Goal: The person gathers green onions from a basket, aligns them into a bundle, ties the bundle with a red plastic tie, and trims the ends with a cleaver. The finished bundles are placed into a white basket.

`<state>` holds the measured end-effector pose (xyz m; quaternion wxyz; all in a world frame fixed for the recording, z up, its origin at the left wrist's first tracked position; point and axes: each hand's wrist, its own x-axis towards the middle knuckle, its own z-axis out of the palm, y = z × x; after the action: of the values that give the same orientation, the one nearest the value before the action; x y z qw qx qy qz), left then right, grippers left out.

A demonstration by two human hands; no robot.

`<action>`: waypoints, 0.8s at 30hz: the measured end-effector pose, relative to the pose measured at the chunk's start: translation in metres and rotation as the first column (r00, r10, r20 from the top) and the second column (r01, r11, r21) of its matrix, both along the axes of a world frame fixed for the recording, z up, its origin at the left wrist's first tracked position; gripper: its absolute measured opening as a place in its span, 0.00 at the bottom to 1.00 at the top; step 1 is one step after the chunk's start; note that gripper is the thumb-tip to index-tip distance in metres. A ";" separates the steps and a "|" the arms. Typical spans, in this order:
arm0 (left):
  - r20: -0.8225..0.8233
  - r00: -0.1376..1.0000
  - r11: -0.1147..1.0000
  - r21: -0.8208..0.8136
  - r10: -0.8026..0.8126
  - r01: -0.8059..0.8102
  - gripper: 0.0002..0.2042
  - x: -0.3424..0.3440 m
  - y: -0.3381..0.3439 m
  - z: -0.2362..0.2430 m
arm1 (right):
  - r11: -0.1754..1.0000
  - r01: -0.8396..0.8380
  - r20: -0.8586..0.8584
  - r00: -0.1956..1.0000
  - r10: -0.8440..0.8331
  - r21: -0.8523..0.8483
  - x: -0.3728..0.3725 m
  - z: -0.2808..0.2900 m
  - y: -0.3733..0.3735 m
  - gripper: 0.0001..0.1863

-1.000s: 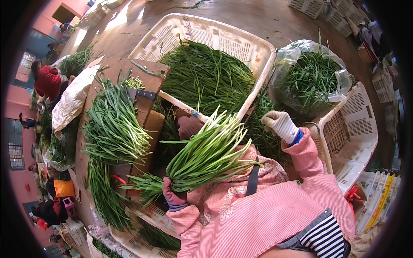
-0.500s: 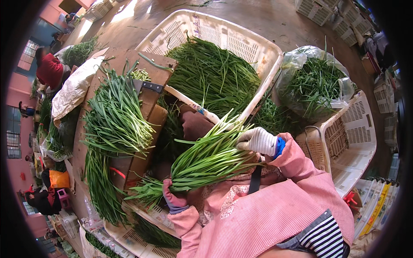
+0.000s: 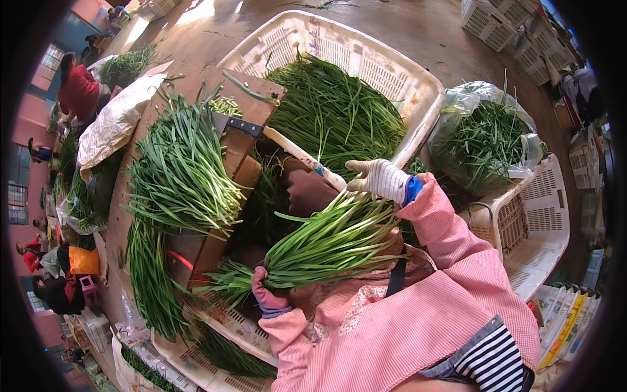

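My left hand (image 3: 266, 291), in a pinkish glove, is closed round the leafy end of a bunch of long green chives (image 3: 326, 238) lying across my lap. My right hand (image 3: 379, 178), in a whitish glove, is just above the pale stem ends, fingers apart and holding nothing visible. A thick pile of chives (image 3: 179, 170) rests on a cardboard-covered board (image 3: 251, 95) at left, with a dark-handled knife (image 3: 245, 127) among it. Ahead, a large white plastic crate (image 3: 424, 95) holds loose greens (image 3: 333, 111).
At right are a clear bag of greens (image 3: 486, 140) and a white crate (image 3: 535, 248). Stacked crates (image 3: 486, 19) stand at far right. Other people, one in red (image 3: 81, 91), sit along the left beside a pale sack (image 3: 111, 117) and more greens. A pink stool (image 3: 89, 291) is at lower left.
My right hand has moved left from beside the bunch onto its stem end, then a little upward, fingers spreading. My left hand still grips the bunch. The view has shifted slightly.
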<state>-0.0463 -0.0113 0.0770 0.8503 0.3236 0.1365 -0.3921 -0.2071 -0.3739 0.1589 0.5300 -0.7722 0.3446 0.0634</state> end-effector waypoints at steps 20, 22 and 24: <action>0.069 0.997 0.999 -0.051 -0.014 0.018 0.06 0.004 0.009 -0.010 | 0.703 0.236 0.212 0.970 -0.123 -0.671 -0.073 -0.022 -0.054 0.08; 0.045 0.999 0.998 -0.063 -0.003 0.006 0.06 0.004 0.011 -0.009 | 0.680 0.264 0.111 0.959 -0.261 -0.684 -0.113 -0.006 -0.071 0.08; 0.068 0.998 0.993 -0.112 -0.019 0.026 0.06 0.005 0.012 -0.009 | 0.657 0.125 -0.097 0.952 -0.291 -0.744 -0.149 0.012 -0.077 0.10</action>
<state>-0.0415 0.0008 0.0685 0.8668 0.2895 0.0820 -0.3977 -0.3563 -0.4508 0.1710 0.1433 -0.8629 0.4809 -0.0603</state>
